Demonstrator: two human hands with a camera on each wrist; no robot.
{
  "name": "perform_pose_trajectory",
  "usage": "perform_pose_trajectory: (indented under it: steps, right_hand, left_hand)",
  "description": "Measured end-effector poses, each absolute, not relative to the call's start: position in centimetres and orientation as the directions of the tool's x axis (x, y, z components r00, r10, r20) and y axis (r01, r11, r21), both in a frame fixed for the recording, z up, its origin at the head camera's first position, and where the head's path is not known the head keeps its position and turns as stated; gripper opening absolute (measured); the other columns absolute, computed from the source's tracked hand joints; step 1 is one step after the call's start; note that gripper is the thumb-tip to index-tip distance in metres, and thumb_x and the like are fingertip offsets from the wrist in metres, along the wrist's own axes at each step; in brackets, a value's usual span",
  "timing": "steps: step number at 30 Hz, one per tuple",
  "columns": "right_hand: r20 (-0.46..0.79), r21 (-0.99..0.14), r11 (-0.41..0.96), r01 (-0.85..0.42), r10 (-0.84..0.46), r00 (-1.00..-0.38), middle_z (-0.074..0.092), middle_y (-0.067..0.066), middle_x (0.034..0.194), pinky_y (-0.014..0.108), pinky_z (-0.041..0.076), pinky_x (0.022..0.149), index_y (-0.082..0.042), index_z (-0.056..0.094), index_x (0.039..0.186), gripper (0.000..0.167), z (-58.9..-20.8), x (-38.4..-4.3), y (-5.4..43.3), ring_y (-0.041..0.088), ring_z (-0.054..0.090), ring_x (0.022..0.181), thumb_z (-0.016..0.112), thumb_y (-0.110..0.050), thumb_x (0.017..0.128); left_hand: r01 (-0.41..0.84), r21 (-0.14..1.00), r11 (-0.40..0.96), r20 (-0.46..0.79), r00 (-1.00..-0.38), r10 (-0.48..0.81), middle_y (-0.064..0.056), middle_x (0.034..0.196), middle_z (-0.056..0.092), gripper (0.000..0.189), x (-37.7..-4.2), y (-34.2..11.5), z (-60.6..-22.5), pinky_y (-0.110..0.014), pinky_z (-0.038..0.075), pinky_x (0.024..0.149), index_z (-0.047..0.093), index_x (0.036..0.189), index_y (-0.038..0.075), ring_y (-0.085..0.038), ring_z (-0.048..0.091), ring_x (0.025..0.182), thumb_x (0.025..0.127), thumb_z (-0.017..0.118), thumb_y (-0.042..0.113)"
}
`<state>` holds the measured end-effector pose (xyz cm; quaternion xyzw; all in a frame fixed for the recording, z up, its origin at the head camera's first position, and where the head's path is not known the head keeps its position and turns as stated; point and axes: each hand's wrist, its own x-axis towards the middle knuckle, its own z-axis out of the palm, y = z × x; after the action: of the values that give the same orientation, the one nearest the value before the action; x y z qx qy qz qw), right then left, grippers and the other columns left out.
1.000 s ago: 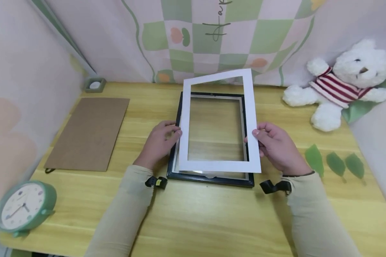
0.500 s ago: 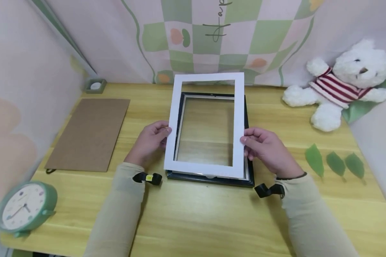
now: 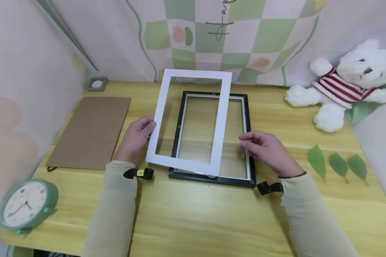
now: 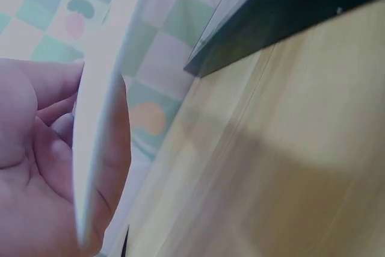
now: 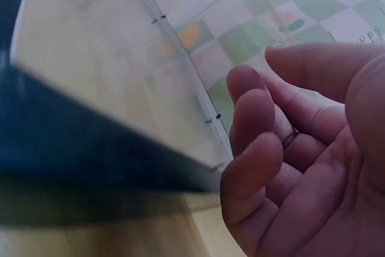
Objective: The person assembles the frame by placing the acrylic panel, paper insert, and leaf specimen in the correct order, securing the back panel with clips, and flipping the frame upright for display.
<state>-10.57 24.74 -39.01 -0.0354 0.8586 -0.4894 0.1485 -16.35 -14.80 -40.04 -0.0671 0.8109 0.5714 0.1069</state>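
A white photo mat (image 3: 220, 125) with a rectangular cutout is held up at a tilt, its right part overlapping the black picture frame (image 3: 231, 181) lying on the table. My left hand (image 3: 135, 137) pinches its left side, thumb on the near face. Edge-on, the mat (image 4: 99, 124) stands between thumb and fingers in the left wrist view. My right hand (image 3: 265, 148) is by the frame's right side, fingers loosely bent and holding nothing. The right wrist view has the dark frame edge (image 5: 90, 130) beside those fingers, with a clear pane inside the frame.
A brown backing board (image 3: 90, 132) lies at the left, with a green clock (image 3: 27, 203) nearer me. Several green leaves (image 3: 337, 164) lie at the right, below a white teddy bear (image 3: 336, 85). A small green box (image 3: 96, 84) is at the back left, before a checked curtain (image 3: 209, 39).
The mat has moved left from over the frame, carried by my left hand. My right hand has let go of its right edge and stays beside the frame.
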Motion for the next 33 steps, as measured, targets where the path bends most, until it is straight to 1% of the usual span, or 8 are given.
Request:
perform_pose_trajectory:
  steps: [5,8,13,19,21,25,27,33]
  right_hand:
    - [-0.210,-0.836,0.544,0.078,-0.185,-0.960,0.067,0.017,0.103,0.030,0.056,0.066,-0.004,0.064,0.125,0.033,-39.3,-10.8,25.4,0.019,0.060,0.081,0.061,-0.028,0.102]
    - [-0.209,-0.831,0.550,0.079,-0.179,-0.961,0.068,0.016,0.104,0.030,0.056,0.066,-0.003,0.063,0.126,0.035,-39.6,-10.9,25.7,0.017,0.060,0.081,0.061,-0.029,0.102]
    - [-0.192,-0.818,0.570,0.082,-0.136,-0.972,0.065,0.016,0.105,0.029,0.055,0.063,-0.002,0.061,0.127,0.039,-40.2,-11.2,25.9,0.019,0.059,0.081,0.064,-0.030,0.100]
    - [-0.248,-0.787,0.598,0.150,-0.083,-0.965,0.053,0.021,0.115,0.033,0.059,0.065,0.002,0.042,0.140,0.060,-40.9,-11.5,25.8,0.028,0.061,0.089,0.071,-0.025,0.095]
    - [-0.283,-0.779,0.601,0.178,-0.084,-0.955,0.052,0.022,0.116,0.035,0.060,0.064,0.000,0.034,0.145,0.066,-40.9,-11.5,25.7,0.029,0.062,0.087,0.071,-0.023,0.095]
    - [-0.301,-0.774,0.601,0.198,-0.074,-0.951,0.051,0.023,0.113,0.037,0.061,0.063,-0.001,0.026,0.152,0.075,-40.8,-11.4,26.1,0.028,0.064,0.081,0.071,-0.023,0.095]
    - [-0.299,-0.774,0.602,0.199,-0.070,-0.952,0.050,0.023,0.113,0.037,0.061,0.063,-0.001,0.024,0.153,0.078,-40.9,-11.5,26.8,0.027,0.064,0.079,0.071,-0.024,0.094]
    - [-0.299,-0.764,0.612,0.202,-0.060,-0.952,0.051,0.023,0.113,0.034,0.061,0.066,0.000,0.025,0.154,0.081,-41.2,-11.7,29.1,0.023,0.065,0.079,0.073,-0.028,0.094]
  left_hand:
    - [-0.210,0.922,0.326,-0.206,-0.977,-0.046,-0.012,0.127,0.061,0.035,-16.8,-16.3,-40.5,-0.037,0.051,0.091,0.060,0.137,0.010,-0.024,0.058,0.105,0.106,0.051,0.024]
    - [-0.204,0.940,0.273,-0.185,-0.978,-0.093,-0.015,0.130,0.059,0.035,-17.1,-17.2,-40.8,-0.037,0.047,0.098,0.059,0.137,0.004,-0.024,0.055,0.110,0.106,0.050,0.020]
    - [-0.231,0.952,0.199,-0.191,-0.960,-0.203,-0.015,0.137,0.055,0.037,-17.0,-18.7,-40.9,-0.037,0.043,0.107,0.055,0.141,0.004,-0.024,0.052,0.118,0.107,0.047,0.019]
    - [-0.233,0.963,0.135,-0.182,-0.934,-0.307,-0.016,0.134,0.056,0.038,-17.0,-20.1,-41.2,-0.034,0.046,0.105,0.054,0.142,0.002,-0.025,0.055,0.116,0.108,0.044,0.017]
    - [-0.236,0.959,0.156,-0.176,-0.930,-0.323,-0.016,0.136,0.056,0.039,-17.0,-20.5,-41.2,-0.033,0.044,0.107,0.054,0.142,0.002,-0.024,0.054,0.118,0.108,0.043,0.017]
    - [-0.251,0.948,0.197,-0.172,-0.921,-0.349,-0.017,0.141,0.055,0.040,-16.9,-21.3,-41.2,-0.035,0.040,0.111,0.054,0.143,0.004,-0.024,0.051,0.126,0.108,0.042,0.019]
    - [-0.257,0.942,0.217,-0.167,-0.917,-0.362,-0.016,0.144,0.053,0.040,-16.9,-21.5,-41.3,-0.036,0.038,0.114,0.054,0.143,0.004,-0.024,0.048,0.131,0.108,0.042,0.019]
    - [-0.260,0.880,0.397,-0.123,-0.933,-0.338,-0.014,0.144,0.055,0.039,-16.6,-21.6,-41.6,-0.041,0.036,0.115,0.056,0.142,0.007,-0.027,0.048,0.135,0.107,0.043,0.020]
